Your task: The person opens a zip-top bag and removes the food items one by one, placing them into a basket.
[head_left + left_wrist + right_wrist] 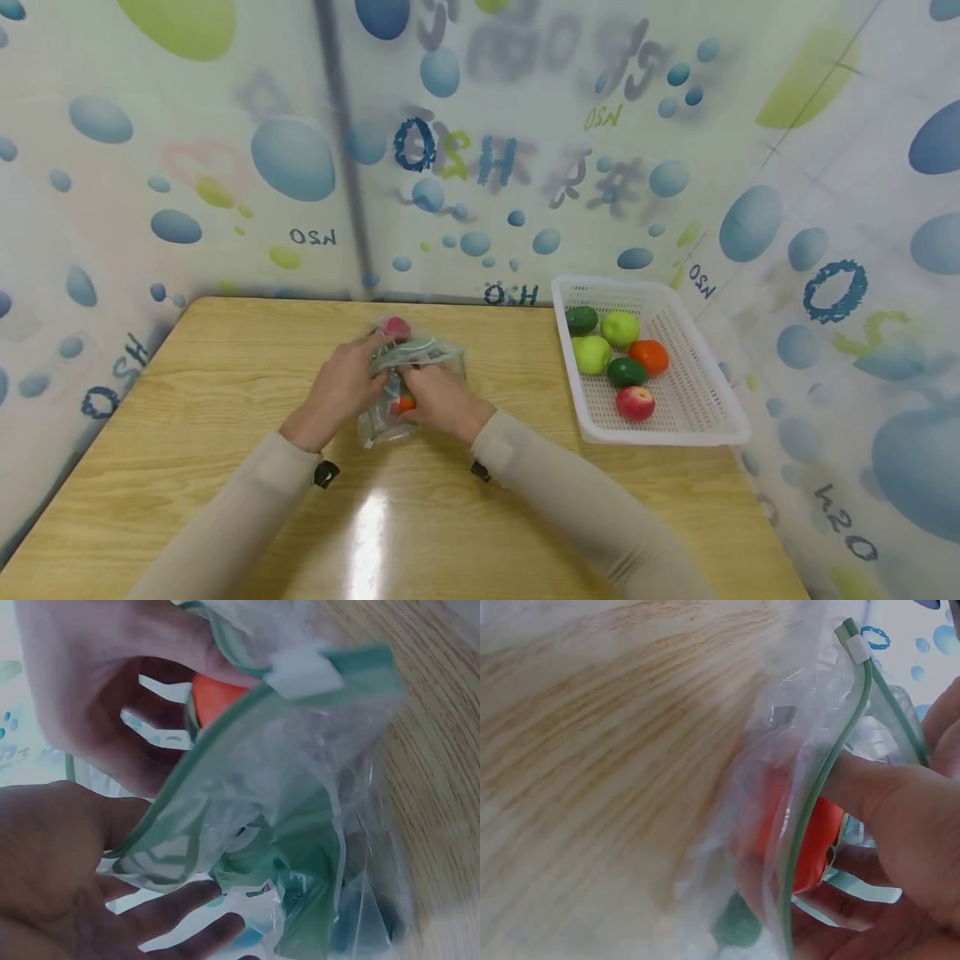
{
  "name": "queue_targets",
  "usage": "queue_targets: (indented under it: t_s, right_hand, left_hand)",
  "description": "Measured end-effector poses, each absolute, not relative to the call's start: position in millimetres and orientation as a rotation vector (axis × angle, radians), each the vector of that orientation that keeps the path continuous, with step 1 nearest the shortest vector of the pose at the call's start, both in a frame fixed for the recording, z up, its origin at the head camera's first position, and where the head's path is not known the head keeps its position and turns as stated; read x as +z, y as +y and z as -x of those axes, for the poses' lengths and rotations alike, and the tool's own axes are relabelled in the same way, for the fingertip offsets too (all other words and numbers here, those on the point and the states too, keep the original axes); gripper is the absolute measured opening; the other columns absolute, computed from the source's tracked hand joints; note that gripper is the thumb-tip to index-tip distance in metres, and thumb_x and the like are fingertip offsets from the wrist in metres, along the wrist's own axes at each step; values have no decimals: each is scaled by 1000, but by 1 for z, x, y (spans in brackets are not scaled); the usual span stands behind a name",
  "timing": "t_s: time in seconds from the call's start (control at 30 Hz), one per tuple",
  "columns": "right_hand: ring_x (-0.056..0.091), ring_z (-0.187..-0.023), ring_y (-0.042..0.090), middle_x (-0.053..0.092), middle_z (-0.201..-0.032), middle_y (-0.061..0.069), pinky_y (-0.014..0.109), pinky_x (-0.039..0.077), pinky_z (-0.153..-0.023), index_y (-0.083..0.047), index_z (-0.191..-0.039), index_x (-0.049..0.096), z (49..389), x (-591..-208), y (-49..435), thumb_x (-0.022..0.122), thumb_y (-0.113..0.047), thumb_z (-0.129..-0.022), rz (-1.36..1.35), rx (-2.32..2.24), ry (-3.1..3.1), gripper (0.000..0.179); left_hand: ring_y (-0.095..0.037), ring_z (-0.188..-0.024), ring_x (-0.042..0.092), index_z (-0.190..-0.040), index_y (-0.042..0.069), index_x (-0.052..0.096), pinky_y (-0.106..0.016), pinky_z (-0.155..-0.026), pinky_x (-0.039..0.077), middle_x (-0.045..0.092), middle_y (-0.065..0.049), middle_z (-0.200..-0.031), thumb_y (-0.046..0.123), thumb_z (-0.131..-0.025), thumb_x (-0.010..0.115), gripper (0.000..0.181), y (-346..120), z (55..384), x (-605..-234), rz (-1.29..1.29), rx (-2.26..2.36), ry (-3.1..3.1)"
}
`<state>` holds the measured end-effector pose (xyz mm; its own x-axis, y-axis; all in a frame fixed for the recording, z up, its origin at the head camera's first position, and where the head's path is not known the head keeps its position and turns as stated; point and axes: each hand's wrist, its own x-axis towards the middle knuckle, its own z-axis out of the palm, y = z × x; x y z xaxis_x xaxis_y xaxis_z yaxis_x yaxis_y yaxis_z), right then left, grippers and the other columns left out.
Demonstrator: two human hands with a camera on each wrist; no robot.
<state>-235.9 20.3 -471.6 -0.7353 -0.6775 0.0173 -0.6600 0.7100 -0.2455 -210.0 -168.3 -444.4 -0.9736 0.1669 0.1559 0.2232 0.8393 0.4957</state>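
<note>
A clear zip bag (382,427) with a green zip edge and a white slider (304,673) sits on the table. My left hand (341,387) pinches the bag's rim on its left side, thumb at the green edge and other fingers spread along the outside. My right hand (447,402) reaches into the bag's mouth, fingers curled round a red tomato (817,844). Through the plastic a dark green piece (737,922) shows low in the bag. Just beyond the left fingers is a pinkish-red round thing (395,327), partly hidden.
At the right back stands a white perforated basket (708,367). It holds two green apples (620,329), two dark green fruits (626,372), a tomato (649,357) and a red apple (635,403). Printed curtains surround the wooden table (225,400) at the back and sides.
</note>
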Motion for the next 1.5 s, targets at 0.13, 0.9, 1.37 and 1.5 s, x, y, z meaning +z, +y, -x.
queue_targets:
  t_s: [0.13,0.9,1.37,1.5]
  right_hand:
    - [65,-156,27,57,-177,14,37,54,-130,-10,-172,54,231,-467,22,96,-42,-100,1176,-166,2932,90]
    - [78,-124,27,66,-152,18,37,70,-104,-5,-164,62,210,-421,58,98,-30,-99,1208,-355,2947,78]
    - [77,-116,31,67,-147,20,42,70,-101,-4,-161,63,201,-394,105,98,-22,-95,1064,-581,2956,77]
    - [79,-114,31,66,-149,19,43,71,-100,-6,-162,61,200,-384,124,97,-21,-95,943,-589,2970,77]
  left_hand:
    - [-41,-103,79,-159,0,69,-54,-82,67,72,-32,-155,-1,-106,75,54,-171,213,-447,337,-808,-2917]
    - [-21,-67,58,-157,-5,66,-33,-58,47,75,-25,-118,11,-110,69,50,-177,225,-451,266,-865,-3014]
    - [-54,-125,73,-163,-4,62,-69,-94,65,65,-38,-159,29,-109,76,64,-175,229,-452,202,-815,-3052]
    - [-63,-143,64,-165,-2,61,-81,-108,59,62,-39,-161,33,-109,77,67,-174,229,-452,191,-803,-3064]
